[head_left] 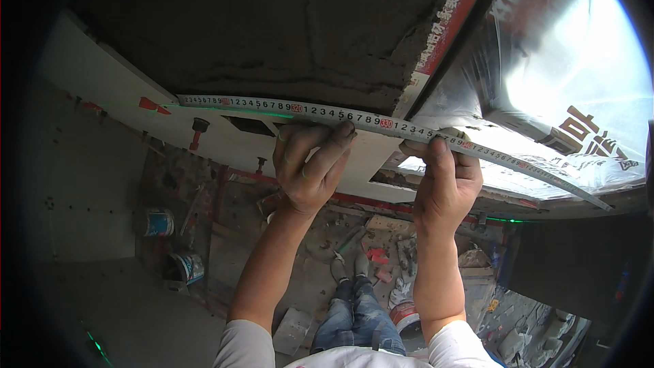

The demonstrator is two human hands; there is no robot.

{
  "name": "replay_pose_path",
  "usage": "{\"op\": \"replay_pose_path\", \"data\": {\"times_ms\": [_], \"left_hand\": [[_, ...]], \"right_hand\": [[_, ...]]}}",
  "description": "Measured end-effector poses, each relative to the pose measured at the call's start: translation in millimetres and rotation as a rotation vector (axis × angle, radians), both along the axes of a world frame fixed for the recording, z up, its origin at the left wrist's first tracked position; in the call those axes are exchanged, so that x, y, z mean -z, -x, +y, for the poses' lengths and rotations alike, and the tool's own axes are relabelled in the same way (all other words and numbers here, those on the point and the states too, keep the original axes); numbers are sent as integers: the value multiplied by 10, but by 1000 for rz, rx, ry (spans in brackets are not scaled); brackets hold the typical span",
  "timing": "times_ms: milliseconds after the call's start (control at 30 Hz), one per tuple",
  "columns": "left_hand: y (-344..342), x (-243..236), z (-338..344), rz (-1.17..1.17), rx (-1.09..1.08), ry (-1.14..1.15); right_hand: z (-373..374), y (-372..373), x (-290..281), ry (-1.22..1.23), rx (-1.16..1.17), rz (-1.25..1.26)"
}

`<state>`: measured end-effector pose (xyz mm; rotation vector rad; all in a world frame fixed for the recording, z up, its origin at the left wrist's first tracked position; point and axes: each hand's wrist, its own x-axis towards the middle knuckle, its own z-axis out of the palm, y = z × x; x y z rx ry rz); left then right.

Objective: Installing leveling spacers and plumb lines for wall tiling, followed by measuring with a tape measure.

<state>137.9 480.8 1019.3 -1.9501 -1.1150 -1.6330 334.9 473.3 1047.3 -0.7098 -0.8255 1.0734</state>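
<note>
A steel tape measure blade stretches across the wall, its right end running past the window frame. My left hand is closed, fingers curled, with the fingertips at the blade's lower edge near the middle. Farther right, my right hand pinches the blade between thumb and fingers in front of the window. Pale wall tiles sit below the blade, and dark bare mortar lies above it. A green laser line crosses the tile close under the blade.
A window frame wrapped in clear plastic stands at the right. Red tile-levelling wedges and a red-and-black levelling knob stick out at the left. Below, buckets, a red tub and scattered debris lie about my feet.
</note>
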Motion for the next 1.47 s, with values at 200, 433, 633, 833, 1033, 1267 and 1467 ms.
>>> {"op": "replay_pose_path", "data": {"times_ms": [200, 433, 633, 833, 1033, 1267, 1467], "left_hand": [[-11, -12, 4, -7, -1, -5], [-36, -31, 15, -17, -7, -20], [-37, -49, -15, -16, -6, -35], [-29, -115, -69, -10, -11, -10], [-13, -291, -185, 11, 3, 32], [-9, -384, -371, 79, -48, 93], [21, -349, -678, 62, 10, 247]], "right_hand": [[20, -31, 53, -38, -17, -37], [42, -52, 104, 7, 6, -45], [-18, -36, 28, 40, 30, -68], [-26, 3, -28, 1, -1, -18], [-42, -14, -110, -21, -3, -64], [-83, -16, -108, -32, -9, -114], [-260, -169, -205, 17, -25, -160]]}}
